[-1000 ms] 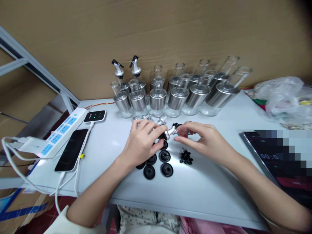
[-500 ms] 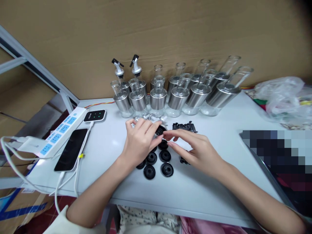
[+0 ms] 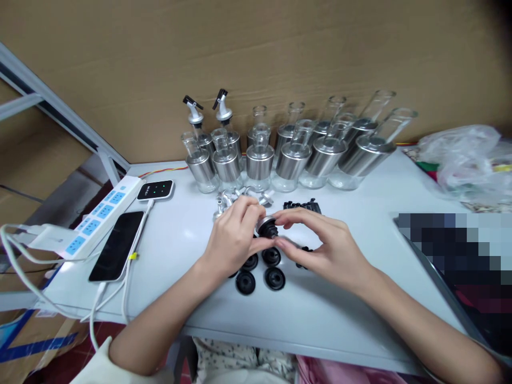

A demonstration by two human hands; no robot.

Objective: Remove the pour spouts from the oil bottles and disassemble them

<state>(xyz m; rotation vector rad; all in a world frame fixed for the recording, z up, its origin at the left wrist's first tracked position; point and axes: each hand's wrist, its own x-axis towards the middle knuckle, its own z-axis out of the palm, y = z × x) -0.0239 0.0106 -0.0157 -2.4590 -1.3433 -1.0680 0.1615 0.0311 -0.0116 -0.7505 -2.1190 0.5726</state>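
Between my hands is a bottle pourer (image 3: 267,226), its silver rim on the left and its ribbed black stopper pointing right. My left hand (image 3: 234,232) is closed around the silver side, which its fingers mostly hide. With thumb and fingertips my right hand (image 3: 320,237) pinches the black stopper end. Several round black rubber stoppers (image 3: 245,281) lie on the table below the hands, some partly covered by them. Loose silver pourer tops (image 3: 228,198) lie in a pile just behind my left hand. Small black parts (image 3: 302,206) lie in a row behind my right hand.
Several glass bottles with steel sleeves (image 3: 260,161) stand in rows at the back; two rear ones carry pourers (image 3: 224,113). On the left lie a phone (image 3: 117,246), a power strip (image 3: 106,213) and cables. Plastic bags (image 3: 464,154) sit at the right.
The pourer has turned so its black stopper faces right and now shows clearly. My right fingers have closed in on the stopper. My left hand has shifted slightly.
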